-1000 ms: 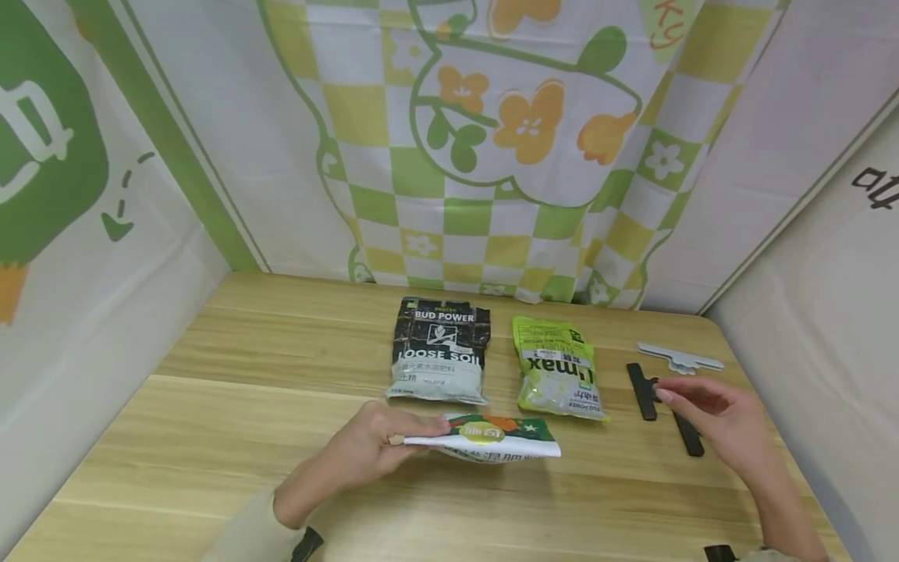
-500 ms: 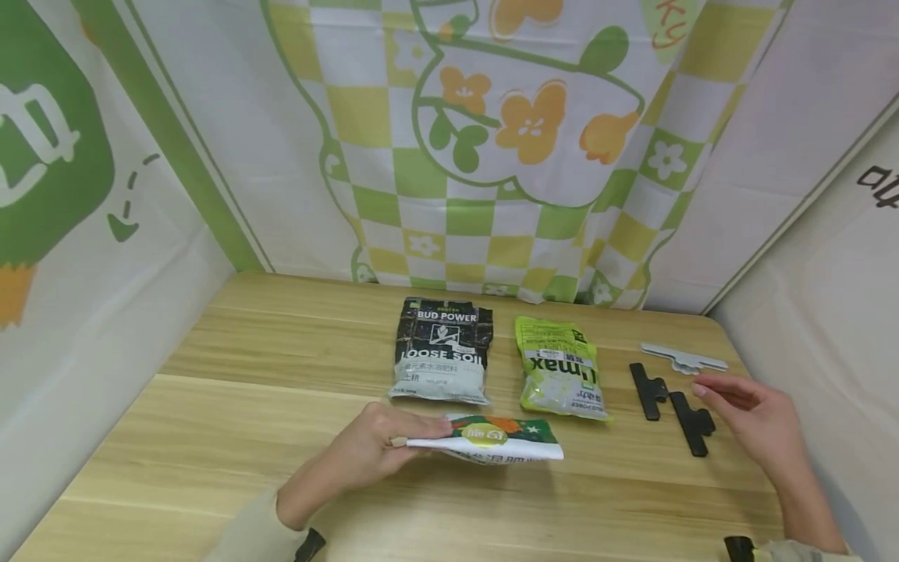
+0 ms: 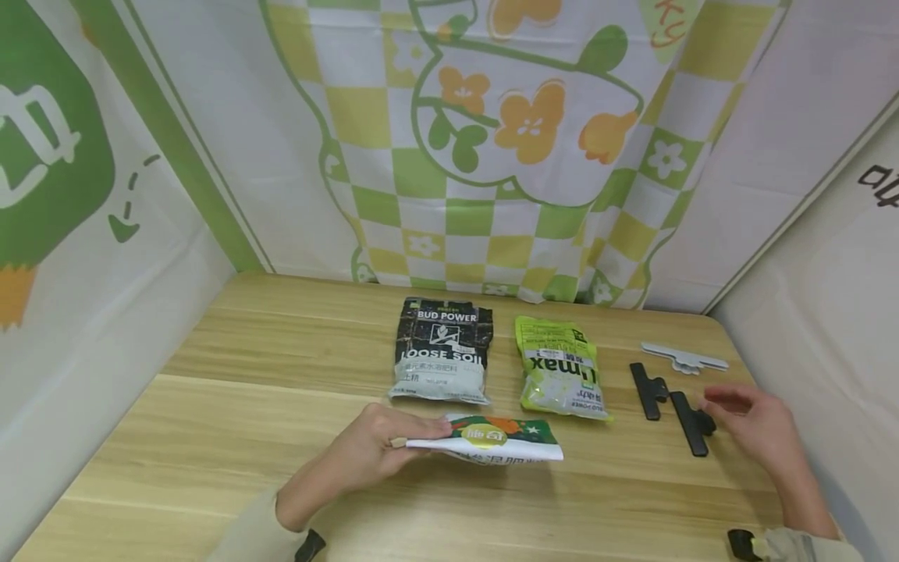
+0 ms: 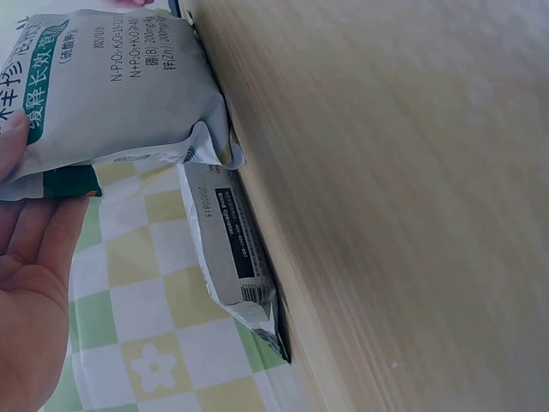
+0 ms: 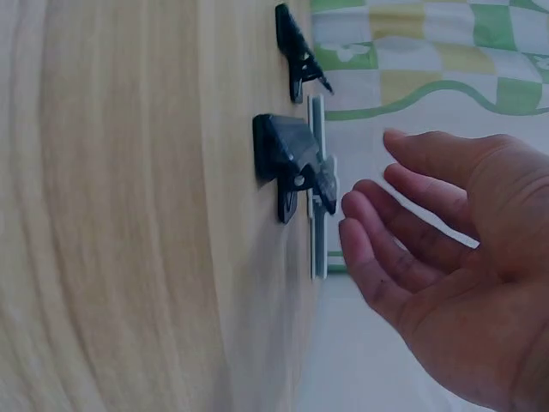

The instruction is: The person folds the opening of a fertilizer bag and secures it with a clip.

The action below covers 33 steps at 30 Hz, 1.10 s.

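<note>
A white fertilizer bag (image 3: 492, 439) with a green and orange top folded over stands near the front middle of the table. My left hand (image 3: 372, 441) pinches the left end of its fold between thumb and fingers; the left wrist view shows the bag's printed side (image 4: 111, 86). Over on the right, my right hand (image 3: 755, 425) hovers beside the nearer black bag clip (image 3: 691, 424). In the right wrist view the fingers of that hand (image 5: 463, 249) are loosely bent, apart from the black clip (image 5: 292, 154), and nothing lies between them.
Behind the held bag lie a black and grey bag (image 3: 442, 351) and a yellow-green bag (image 3: 560, 367). Another black clip (image 3: 648, 392) and a white clip (image 3: 684, 358) lie at the right. A patterned curtain (image 3: 492, 234) hangs along the table's back edge.
My right hand has moved right, away from the farther black clip, to the side of the nearer one, then slightly lower. The left hand and the fertilizer bag stay nearly still.
</note>
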Tool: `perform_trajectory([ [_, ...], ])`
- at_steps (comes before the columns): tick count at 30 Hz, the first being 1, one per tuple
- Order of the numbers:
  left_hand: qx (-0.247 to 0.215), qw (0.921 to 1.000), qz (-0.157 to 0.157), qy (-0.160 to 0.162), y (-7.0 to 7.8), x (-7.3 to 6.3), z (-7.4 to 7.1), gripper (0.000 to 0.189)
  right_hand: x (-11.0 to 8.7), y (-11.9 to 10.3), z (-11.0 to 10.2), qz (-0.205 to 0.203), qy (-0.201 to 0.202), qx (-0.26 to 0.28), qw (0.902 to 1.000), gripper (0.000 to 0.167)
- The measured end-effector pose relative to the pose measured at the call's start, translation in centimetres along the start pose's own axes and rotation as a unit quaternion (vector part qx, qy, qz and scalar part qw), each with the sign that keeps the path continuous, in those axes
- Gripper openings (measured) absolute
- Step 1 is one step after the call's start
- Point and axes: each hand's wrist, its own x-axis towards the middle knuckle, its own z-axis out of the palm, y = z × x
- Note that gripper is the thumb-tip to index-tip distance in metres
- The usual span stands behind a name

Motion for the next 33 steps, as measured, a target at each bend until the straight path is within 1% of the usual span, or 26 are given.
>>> perform_trajectory([
  [3,0.001,1.0,-0.006,0.0,0.0,0.0,0.0,0.037,0.3,0.4,0.1,0.008,-0.018,-0.01,0.9998,0.044],
  [7,-0.002,0.9999,-0.01,0.0,0.1,0.0,-0.1,0.037,0.7,0.7,0.1,0.022,-0.049,-0.028,0.9982,0.058],
  [10,-0.003,1.0,-0.008,0.001,0.1,0.0,-0.1,0.037,1.0,0.9,-0.2,0.04,-0.077,-0.04,0.9954,0.07],
  [13,0.0,1.0,-0.008,0.0,0.0,0.0,-0.1,0.037,1.3,1.2,-0.3,0.058,-0.101,-0.05,0.992,0.076],
  [18,-0.001,0.9999,-0.011,-0.003,0.0,0.0,-0.1,0.038,1.4,1.3,-0.3,0.089,-0.132,-0.068,0.985,0.08],
  [22,-0.005,0.9999,-0.013,-0.006,0.0,0.1,-0.1,0.037,1.4,1.3,-0.2,0.113,-0.148,-0.064,0.9803,0.084],
  [28,-0.007,0.9997,-0.021,-0.006,0.0,0.0,-0.1,0.037,1.3,1.1,-0.2,0.115,-0.154,-0.062,0.9795,0.084],
  [33,-0.008,0.9998,-0.017,-0.003,0.0,0.0,-0.1,0.037,1.2,0.9,-0.2,0.117,-0.162,-0.072,0.977,0.081],
])
